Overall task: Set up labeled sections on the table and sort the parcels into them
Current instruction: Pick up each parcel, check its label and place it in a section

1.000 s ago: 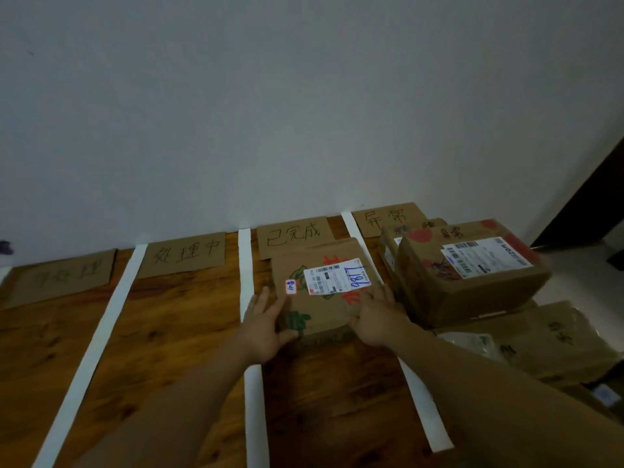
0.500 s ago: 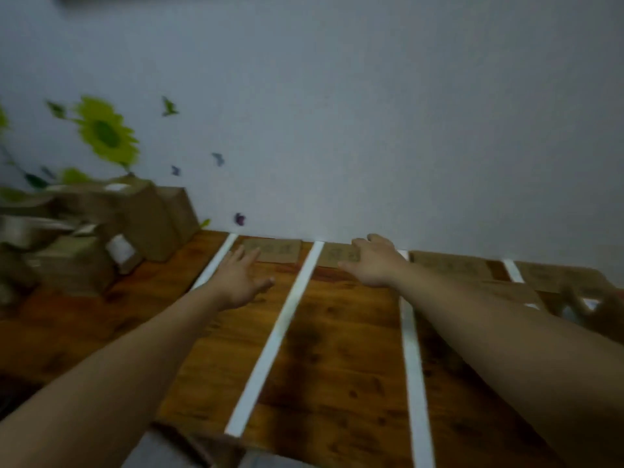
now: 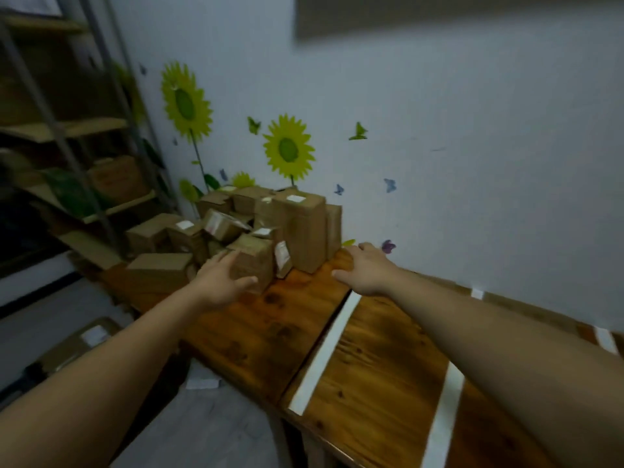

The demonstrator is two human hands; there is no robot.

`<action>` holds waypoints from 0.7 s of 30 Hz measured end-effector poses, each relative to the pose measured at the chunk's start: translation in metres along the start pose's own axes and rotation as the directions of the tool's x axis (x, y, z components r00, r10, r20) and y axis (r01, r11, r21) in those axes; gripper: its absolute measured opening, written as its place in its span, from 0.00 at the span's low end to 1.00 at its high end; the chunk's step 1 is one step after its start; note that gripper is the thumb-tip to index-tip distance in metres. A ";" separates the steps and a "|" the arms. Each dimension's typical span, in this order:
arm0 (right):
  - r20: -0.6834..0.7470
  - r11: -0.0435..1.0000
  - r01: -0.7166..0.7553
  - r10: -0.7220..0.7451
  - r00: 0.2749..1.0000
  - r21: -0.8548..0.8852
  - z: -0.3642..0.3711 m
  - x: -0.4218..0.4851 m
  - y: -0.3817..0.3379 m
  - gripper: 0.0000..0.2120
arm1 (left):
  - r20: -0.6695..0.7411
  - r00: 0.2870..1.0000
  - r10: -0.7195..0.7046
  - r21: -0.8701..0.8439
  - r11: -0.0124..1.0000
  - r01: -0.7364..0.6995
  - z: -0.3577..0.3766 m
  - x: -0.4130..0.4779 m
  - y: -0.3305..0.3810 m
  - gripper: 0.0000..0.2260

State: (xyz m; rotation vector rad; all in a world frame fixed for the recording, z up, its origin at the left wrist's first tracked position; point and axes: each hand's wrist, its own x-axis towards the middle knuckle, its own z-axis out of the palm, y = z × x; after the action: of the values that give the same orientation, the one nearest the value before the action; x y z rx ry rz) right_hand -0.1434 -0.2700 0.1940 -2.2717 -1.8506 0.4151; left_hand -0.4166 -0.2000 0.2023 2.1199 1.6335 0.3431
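Parcel pile (image 3: 304, 224) being carried by the wooden surface (image 3: 256, 332) at eleven o'clock, front parcel (image 3: 255, 258) being flanked by the left hand (image 3: 219, 280), grip spread apart, right hand (image 3: 366, 268) being held at its three o'clock, grip apart, nothing held.

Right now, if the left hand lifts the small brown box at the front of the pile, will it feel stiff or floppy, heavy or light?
The small box has square cardboard edges, so it probably stays stiff. It is compact, so likely light for the left hand. The tilted parcels behind may shift.
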 end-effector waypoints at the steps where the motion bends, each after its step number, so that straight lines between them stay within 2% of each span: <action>1: 0.011 1.000 0.010 -0.010 1.000 0.004 0.005 0.015 -0.014 0.40 | 0.002 1.000 -0.015 -0.023 1.000 0.015 -0.005 0.009 -0.014 0.35; 8: 0.055 0.996 0.070 -0.073 0.996 0.057 0.040 0.141 -0.081 0.38 | -0.019 0.992 -0.126 -0.057 0.990 0.125 -0.033 0.102 -0.082 0.34; 11: 0.116 0.993 0.078 -0.088 0.989 0.089 0.058 0.199 -0.104 0.38 | 0.029 0.990 -0.138 -0.069 0.988 0.139 -0.040 0.150 -0.104 0.35; 17: 0.180 0.983 0.137 -0.157 0.971 0.119 0.111 0.273 -0.142 0.37 | 0.141 0.987 -0.072 -0.100 0.991 0.087 -0.023 0.231 -0.130 0.34; 21: 0.308 0.994 0.108 -0.102 0.946 -0.002 0.152 0.288 -0.148 0.37 | 0.251 0.968 -0.007 -0.151 0.987 0.047 -0.003 0.272 -0.140 0.33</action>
State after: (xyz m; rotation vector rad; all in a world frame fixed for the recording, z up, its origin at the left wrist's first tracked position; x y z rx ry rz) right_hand -0.2767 0.0368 0.0682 -2.2094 -2.1158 0.7767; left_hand -0.4631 0.0907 0.1182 1.9355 1.4407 0.1785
